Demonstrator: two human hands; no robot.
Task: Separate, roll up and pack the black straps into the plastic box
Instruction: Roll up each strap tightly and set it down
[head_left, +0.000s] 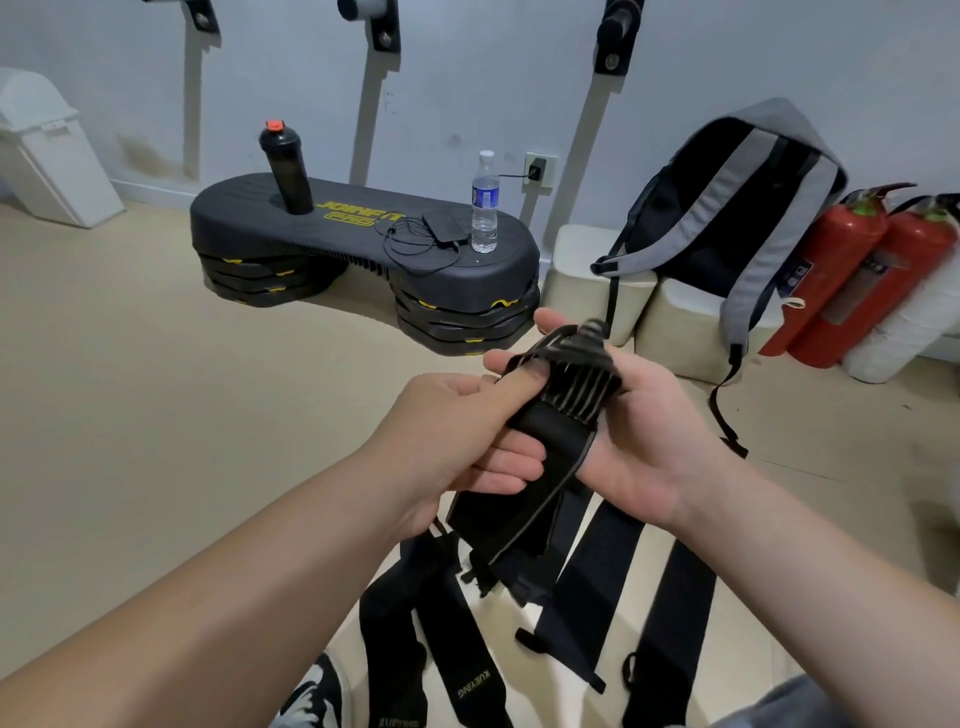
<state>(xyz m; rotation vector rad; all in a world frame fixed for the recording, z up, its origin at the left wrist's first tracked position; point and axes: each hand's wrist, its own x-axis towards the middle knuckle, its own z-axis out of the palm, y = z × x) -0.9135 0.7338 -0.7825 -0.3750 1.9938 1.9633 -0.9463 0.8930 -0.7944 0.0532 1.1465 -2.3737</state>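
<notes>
in the head view, a bunch of black straps (566, 395) is held up in front of the body between both hands. the right hand (644, 436) is closed around the stacked upper ends of the bunch, which lie edge-on across its palm, with fingertips seen curling round behind the top. the left hand (457, 431) is closed on the bunch too: its thumb is pressed onto the near face of one strap and its fingers are tucked beneath, so a single layer seems to be pinched for peeling off. below the hands the long tails (597, 566) are seen hanging side by side, down toward the floor and a shoe (317, 691).

judged from this, the task is at its very start. the straps are gathered together at one end, none is seen rolled, and none is seen packed. the plastic box cannot be picked out with certainty anywhere in this view, so nothing can be said of its contents. separation of the first strap appears to be the step in hand; rolling and packing of every strap is left to do.

further off, a black step platform (363, 234) is seen with a dark bottle (285, 171) and a water bottle (484, 202) stood on it, and a grey backpack (727, 208) is propped beside two red fire extinguishers (831, 270).
</notes>
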